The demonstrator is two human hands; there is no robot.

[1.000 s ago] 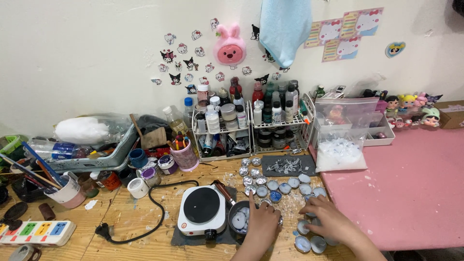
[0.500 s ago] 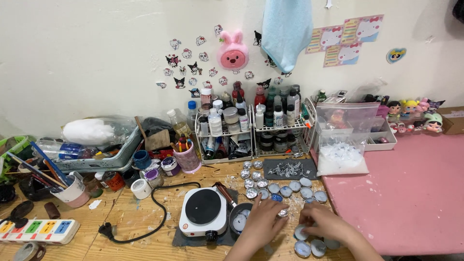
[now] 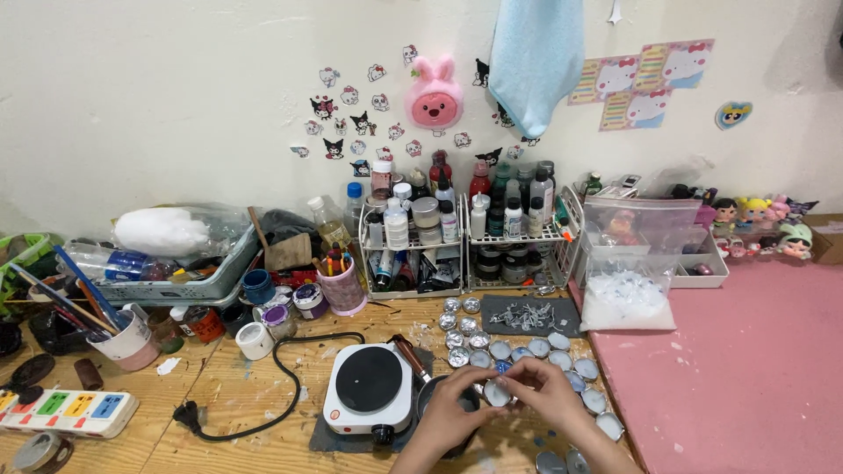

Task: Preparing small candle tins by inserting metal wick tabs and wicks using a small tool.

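Note:
Both of my hands meet low in the middle of the view over a wooden table (image 3: 237, 395). My left hand (image 3: 452, 411) and my right hand (image 3: 543, 391) pinch one small round silver tin cup (image 3: 497, 392) between their fingertips. Under my left hand sits a small dark pot (image 3: 432, 395) with a brown handle. Several more silver tin cups (image 3: 562, 351) lie in rows just beyond and to the right of my hands. A small white electric hot plate (image 3: 369, 393) with a black top stands to the left of my hands.
A black cord and plug (image 3: 189, 412) trail left from the hot plate. Wire racks of bottles and jars (image 3: 457, 233) stand against the wall. A bag of white flakes (image 3: 625, 294) and a pink mat (image 3: 746, 369) lie right. A power strip (image 3: 66, 411) and brush cup (image 3: 123, 338) sit left.
My hands have come together from apart over the tin cups to the centre, and both now hold one cup. The camera has tilted slightly.

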